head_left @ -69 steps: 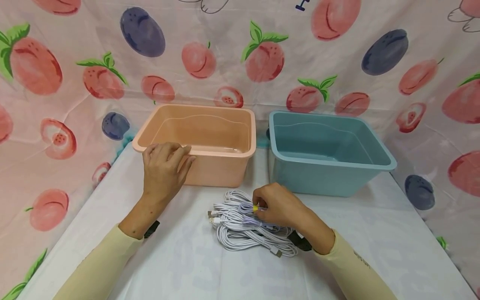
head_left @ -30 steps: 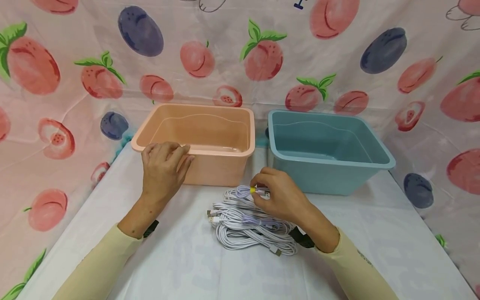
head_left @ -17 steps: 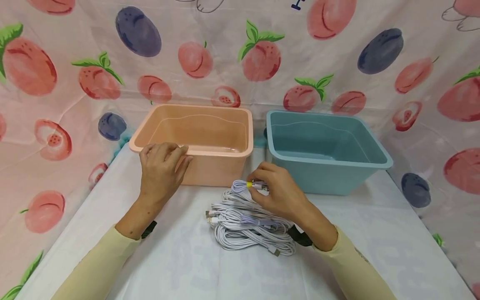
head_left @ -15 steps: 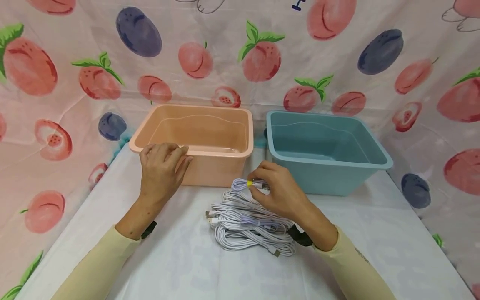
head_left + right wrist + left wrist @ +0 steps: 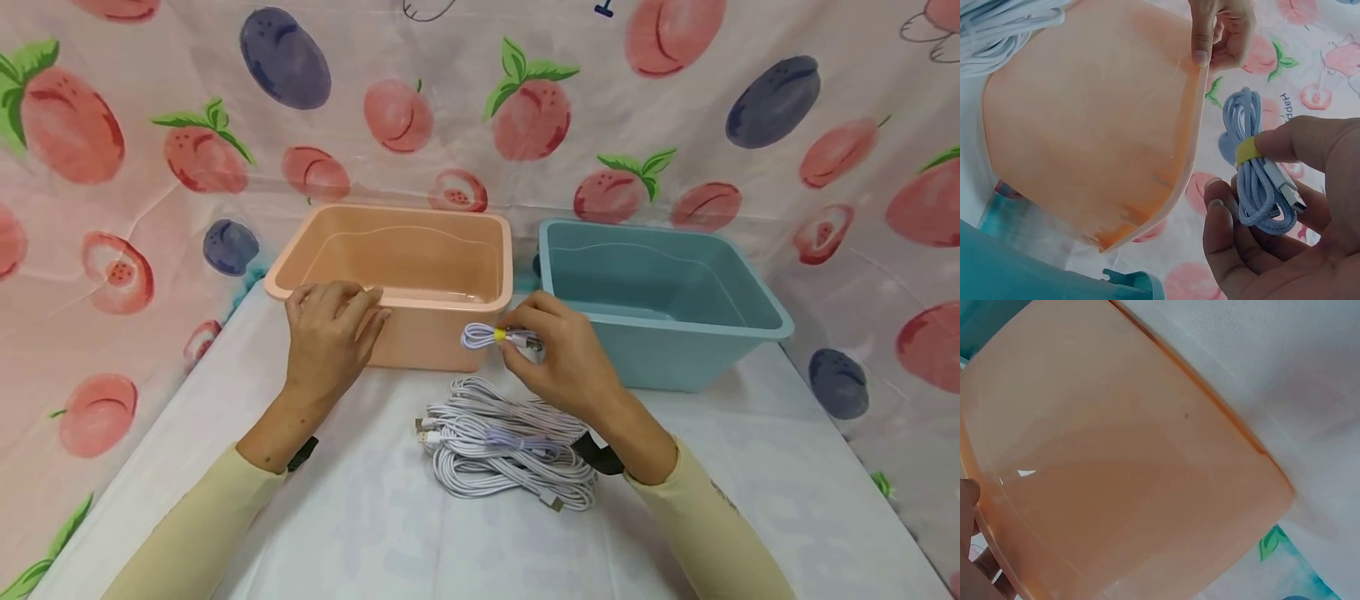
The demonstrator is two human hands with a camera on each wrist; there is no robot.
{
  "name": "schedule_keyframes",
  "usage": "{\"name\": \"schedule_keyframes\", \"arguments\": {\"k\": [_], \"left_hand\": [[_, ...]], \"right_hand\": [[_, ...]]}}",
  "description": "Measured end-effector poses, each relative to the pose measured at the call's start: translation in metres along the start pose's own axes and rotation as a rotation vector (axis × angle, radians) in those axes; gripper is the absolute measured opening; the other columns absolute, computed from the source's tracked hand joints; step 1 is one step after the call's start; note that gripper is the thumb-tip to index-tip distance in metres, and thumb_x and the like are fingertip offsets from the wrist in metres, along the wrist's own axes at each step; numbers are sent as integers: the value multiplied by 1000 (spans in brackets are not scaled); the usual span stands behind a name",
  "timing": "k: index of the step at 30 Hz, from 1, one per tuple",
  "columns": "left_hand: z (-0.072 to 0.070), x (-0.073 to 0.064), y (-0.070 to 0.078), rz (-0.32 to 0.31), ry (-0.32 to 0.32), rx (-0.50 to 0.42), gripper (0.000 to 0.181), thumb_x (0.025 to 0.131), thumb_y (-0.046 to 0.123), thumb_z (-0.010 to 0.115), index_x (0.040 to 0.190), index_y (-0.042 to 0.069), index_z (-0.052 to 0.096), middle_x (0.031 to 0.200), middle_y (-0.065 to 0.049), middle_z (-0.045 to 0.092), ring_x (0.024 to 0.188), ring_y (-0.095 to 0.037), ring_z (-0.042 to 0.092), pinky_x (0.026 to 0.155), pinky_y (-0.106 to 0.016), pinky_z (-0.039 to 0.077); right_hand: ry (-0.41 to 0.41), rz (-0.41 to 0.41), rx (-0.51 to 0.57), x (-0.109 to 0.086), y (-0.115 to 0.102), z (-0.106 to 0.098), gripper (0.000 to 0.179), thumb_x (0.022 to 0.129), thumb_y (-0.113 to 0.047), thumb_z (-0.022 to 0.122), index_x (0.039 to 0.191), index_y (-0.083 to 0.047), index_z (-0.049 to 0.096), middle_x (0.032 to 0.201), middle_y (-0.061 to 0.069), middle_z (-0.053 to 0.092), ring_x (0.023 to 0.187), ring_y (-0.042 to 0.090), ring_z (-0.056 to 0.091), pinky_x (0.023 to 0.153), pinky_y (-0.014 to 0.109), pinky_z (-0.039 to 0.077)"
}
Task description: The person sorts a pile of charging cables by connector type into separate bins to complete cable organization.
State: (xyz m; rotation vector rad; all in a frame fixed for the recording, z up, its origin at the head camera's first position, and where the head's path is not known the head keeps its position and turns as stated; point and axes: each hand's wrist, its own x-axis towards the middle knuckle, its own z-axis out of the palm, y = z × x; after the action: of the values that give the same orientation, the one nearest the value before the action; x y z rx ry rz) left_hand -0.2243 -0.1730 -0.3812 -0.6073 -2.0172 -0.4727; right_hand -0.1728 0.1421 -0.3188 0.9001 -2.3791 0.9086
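Note:
My right hand (image 5: 566,358) pinches a coiled pale lavender USB cable (image 5: 477,336), held above the heap between the two bins. A yellow tie (image 5: 1248,151) wraps this coil, and its metal plug shows beside my palm in the right wrist view. With my left hand (image 5: 322,342) I grip the near rim of a peach plastic bin (image 5: 435,343), thumb outside and fingers over the edge. Below lies a heap of coiled white USB cables (image 5: 495,479), with another lavender cable coil (image 5: 517,439) on top.
A teal plastic bin (image 5: 652,358) stands right of the peach one, a narrow gap between them. White cloth (image 5: 360,517) covers the table. Behind and at the sides hangs a fruit-print curtain (image 5: 457,92).
My right hand has lifted the yellow-tied cable off the heap, upward and away toward the bins. The left hand stays on the peach bin's rim.

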Motion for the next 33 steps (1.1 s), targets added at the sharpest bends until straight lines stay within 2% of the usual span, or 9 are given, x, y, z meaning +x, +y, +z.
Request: {"name": "schedule_keyframes", "arguments": {"k": [6, 14, 33], "left_hand": [[0, 0, 1, -2, -4, 7, 27, 96, 24, 81, 116, 5, 77, 104, -19, 69, 98, -42, 67, 102, -69, 38], [0, 1, 1, -11, -1, 8, 26, 97, 22, 80, 117, 7, 77, 104, -18, 68, 98, -42, 66, 102, -68, 38], [0, 1, 1, -5, 6, -2, 25, 97, 22, 79, 116, 7, 77, 104, -17, 68, 97, -42, 65, 101, -69, 38]], "right_hand": [[31, 14, -5, 9, -1, 0, 18, 90, -6, 81, 108, -7, 80, 100, 2, 67, 95, 17, 65, 81, 36, 58], [52, 11, -33, 25, 7, 7, 18, 90, -7, 82, 108, -3, 80, 98, 5, 67, 89, 19, 64, 77, 35, 55], [26, 43, -67, 54, 19, 22, 14, 91, -10, 80, 103, -3, 79, 99, 8, 70, 88, 21, 62, 76, 36, 53]]}}
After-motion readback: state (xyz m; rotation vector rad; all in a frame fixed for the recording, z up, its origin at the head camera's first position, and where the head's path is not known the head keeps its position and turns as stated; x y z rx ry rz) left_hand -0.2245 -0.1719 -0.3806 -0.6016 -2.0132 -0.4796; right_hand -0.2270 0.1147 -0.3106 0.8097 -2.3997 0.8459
